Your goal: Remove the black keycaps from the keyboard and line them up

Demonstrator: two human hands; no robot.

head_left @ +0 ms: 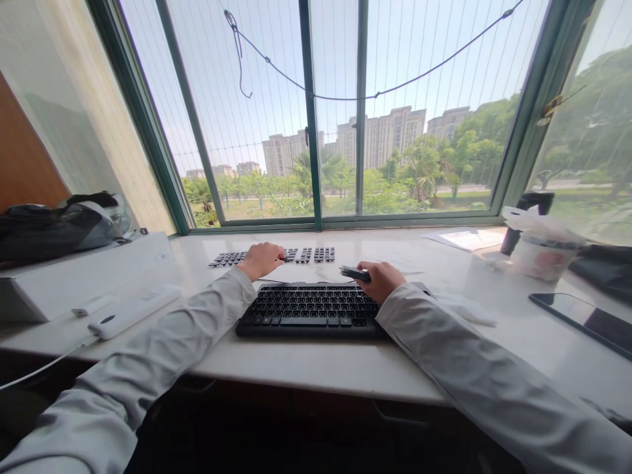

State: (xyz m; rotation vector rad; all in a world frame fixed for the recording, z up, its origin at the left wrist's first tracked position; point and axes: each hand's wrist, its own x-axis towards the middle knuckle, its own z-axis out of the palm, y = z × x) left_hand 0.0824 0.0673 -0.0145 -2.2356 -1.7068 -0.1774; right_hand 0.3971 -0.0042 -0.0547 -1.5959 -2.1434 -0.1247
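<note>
My left hand reaches over loose black keycaps laid out in rows beyond the keyboard. Its fingers are bent together and touch down among the caps; what lies between the fingertips is hidden. My right hand grips a small dark hand tool with a metallic tip pointing left, held just above the keyboard's back right part. The exact kind of tool cannot be made out. Between my forearms lies a black keyboard. Many of its key positions show bare switches, while the front row bears keycaps, including the long space bar.
To the left are a white box with a black bag on top and a white power strip. A phone, a bagged cup and papers lie to the right. Clear plastic is beside my right sleeve. Windows stand behind.
</note>
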